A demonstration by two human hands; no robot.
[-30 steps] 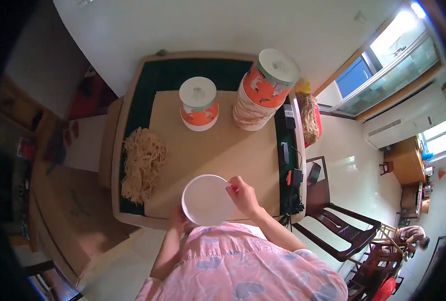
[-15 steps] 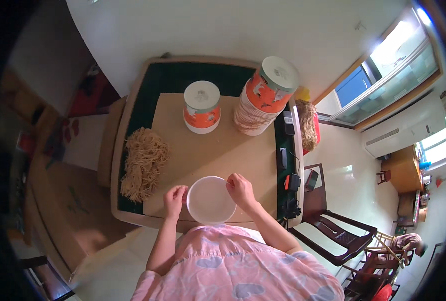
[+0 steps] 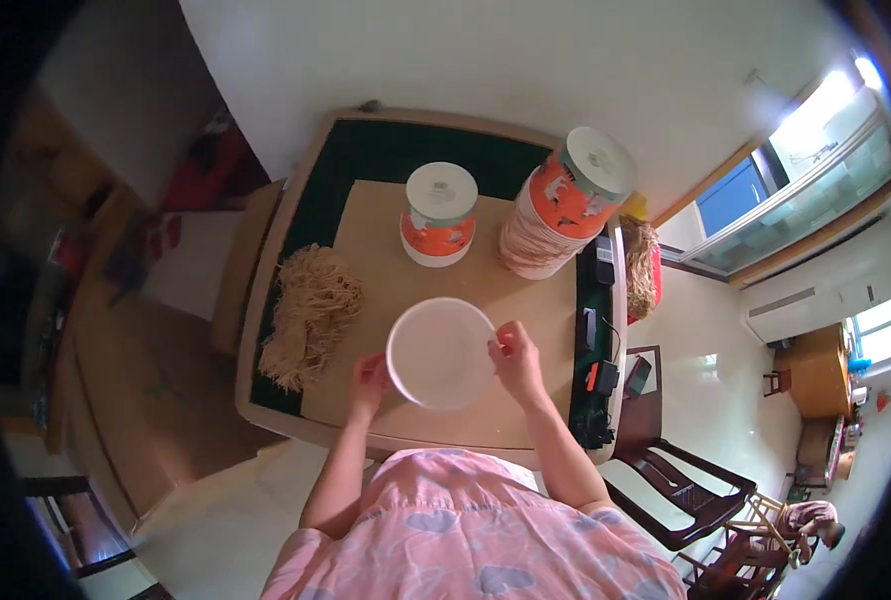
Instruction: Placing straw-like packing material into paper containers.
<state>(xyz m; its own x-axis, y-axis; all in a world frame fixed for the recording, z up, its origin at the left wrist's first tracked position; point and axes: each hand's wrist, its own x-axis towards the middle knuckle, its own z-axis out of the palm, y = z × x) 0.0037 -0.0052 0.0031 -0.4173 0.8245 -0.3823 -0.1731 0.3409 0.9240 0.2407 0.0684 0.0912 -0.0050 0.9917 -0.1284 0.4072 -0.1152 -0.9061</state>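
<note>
Between my two hands is a paper bucket (image 3: 442, 355), its round white mouth facing up and its inside looking bare. My left hand (image 3: 369, 383) grips its left side, the fingers partly hidden by the wall. On the opposite side, my right hand (image 3: 517, 362) pinches the rim. Beyond it, a short upside-down stack of orange and white paper buckets (image 3: 439, 235) stands on the cardboard sheet (image 3: 395, 320). A much taller stack (image 3: 565, 205) of the same kind rises to its right. Left of the held bucket lies a heap of tan, crinkled strands (image 3: 310, 315).
Along the table's right edge sit dark devices with cables (image 3: 601, 378). More tan strands (image 3: 642, 270) fill a red container beyond that edge. A dark wooden chair (image 3: 680, 485) stands at the right, and a cardboard box (image 3: 250, 265) adjoins the table's left side.
Both hands have carried the bucket away from my body, farther over the cardboard sheet. My view has shifted, so the table appears farther right. The stacks and strands stay in place.
</note>
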